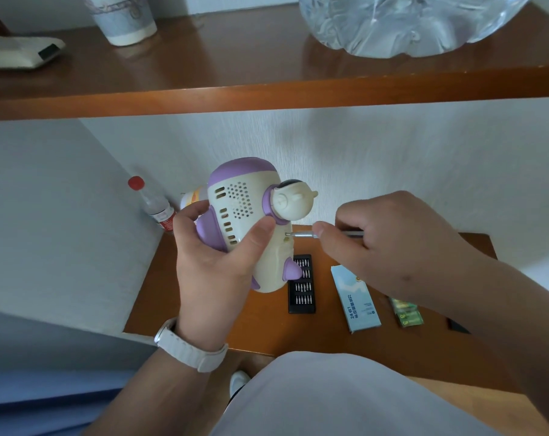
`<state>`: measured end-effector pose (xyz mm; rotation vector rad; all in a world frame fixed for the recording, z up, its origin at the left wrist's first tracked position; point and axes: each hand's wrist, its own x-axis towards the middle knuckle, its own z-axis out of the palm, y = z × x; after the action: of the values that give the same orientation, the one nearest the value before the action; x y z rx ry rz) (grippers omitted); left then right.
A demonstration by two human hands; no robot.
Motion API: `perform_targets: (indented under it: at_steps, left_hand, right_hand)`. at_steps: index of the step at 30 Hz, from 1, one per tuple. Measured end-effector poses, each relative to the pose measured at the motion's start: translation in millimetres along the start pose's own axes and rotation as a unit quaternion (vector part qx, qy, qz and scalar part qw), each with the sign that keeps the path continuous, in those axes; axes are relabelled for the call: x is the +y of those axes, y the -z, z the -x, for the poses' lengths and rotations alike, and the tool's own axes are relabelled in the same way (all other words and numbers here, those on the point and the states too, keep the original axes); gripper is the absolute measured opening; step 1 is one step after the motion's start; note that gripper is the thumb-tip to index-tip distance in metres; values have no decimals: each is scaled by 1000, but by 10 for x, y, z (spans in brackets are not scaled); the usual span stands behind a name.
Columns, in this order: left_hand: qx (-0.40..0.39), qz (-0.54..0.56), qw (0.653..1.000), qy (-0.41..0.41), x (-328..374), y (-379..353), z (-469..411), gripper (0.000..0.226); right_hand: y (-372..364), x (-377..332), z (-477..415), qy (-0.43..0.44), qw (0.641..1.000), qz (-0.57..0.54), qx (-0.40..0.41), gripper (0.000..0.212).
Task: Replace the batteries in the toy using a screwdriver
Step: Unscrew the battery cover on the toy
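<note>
— Where is the toy [246, 221], and how does it lie?

— Held up off the low wooden table [260, 325], in the left hand [218, 262]. The fingers wrap the cream and purple body from behind and the thumb presses across the vented front, so that hand is clamped shut on it. The toy's long axis runs steeply, tilted, with the little figure head to the upper right and the purple feet low.

— And the screw?

— On the toy's right flank, just under the head. The screwdriver [301, 235] meets it there: the tip touches the recess, and the shaft lies almost level, pointing left into the toy, roughly square to the toy's long axis.

— Which hand drives it?

— The right hand [389, 243], closed on the shaft, thumb and fingertips pinched together just behind the silver neck. It sits directly to the right of the screw, so I judge the turning has to happen along that level line while the left hand pushes back against it.

— What could go wrong?

— If the toy tips in the left hand, the tip would probably ride out of the head. I cannot tell whether the screw is already loosened.

— What lies further out?

— Below on the table, the black bit case [302, 284], a pale blue box [356, 302] beside it, then the green batteries [407, 313] near the right wrist.
</note>
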<state>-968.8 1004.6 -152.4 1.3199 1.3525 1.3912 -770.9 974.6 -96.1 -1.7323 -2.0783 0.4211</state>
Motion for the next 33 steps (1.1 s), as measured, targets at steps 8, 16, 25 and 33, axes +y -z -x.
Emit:
perform_targets:
  at_steps: [8, 16, 25, 33]
  left_hand:
    - [-12, 2, 1000, 26, -27, 2, 58, 71]
    - [-27, -14, 999, 35, -50, -23, 42, 70]
    - [-30, -16, 999, 34, -62, -39, 40, 70]
    - [-29, -16, 999, 34, -46, -40, 58, 71]
  right_hand:
    - [0, 32, 30, -1, 999, -32, -13, 38]
    - [-18, 35, 37, -13, 999, -34, 2, 22]
    - [-40, 57, 69, -20, 1000, -6, 21, 47]
    - [-1, 59, 69, 8, 1000, -10, 2, 35]
